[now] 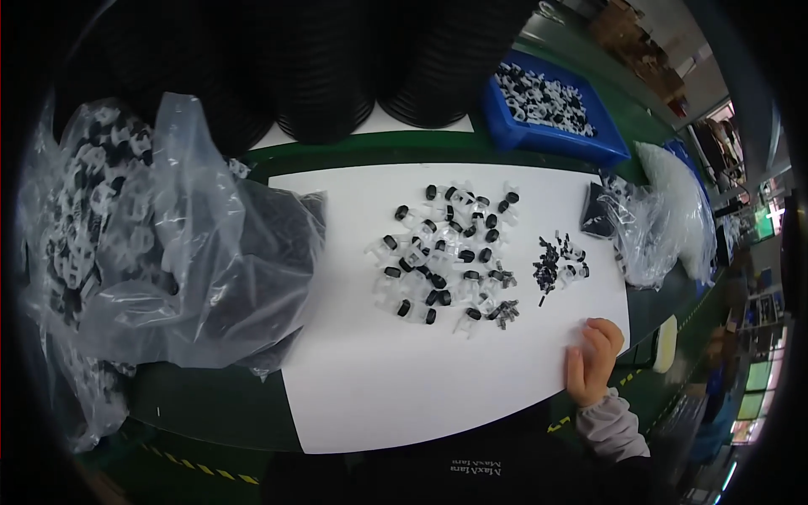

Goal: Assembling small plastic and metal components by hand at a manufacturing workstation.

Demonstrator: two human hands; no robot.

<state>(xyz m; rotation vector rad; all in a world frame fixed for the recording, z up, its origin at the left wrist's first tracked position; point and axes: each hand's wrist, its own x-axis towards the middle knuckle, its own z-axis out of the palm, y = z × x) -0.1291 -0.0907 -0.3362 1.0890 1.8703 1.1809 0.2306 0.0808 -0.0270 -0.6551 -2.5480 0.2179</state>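
My right hand [596,362] rests at the right edge of a white sheet [362,396], its fingers loosely bent and the thumb apart from them. Nothing shows in its grasp. Beyond it lies a small heap of thin black pins [547,265], with a few clear plastic pieces [570,271] beside them. Mid-sheet, many clear plastic parts with black roller-like ends [442,252] are spread in a loose pile. Small grey pieces [507,314] sit at that pile's right side. My left hand is out of sight.
On the left stands a large clear bag [244,278] of black and white parts. A blue bin [560,143] of similar parts is at the far right. Clear plastic bags [665,219] lie right of the sheet. Tall black ribbed stacks [324,76] rise at the back.
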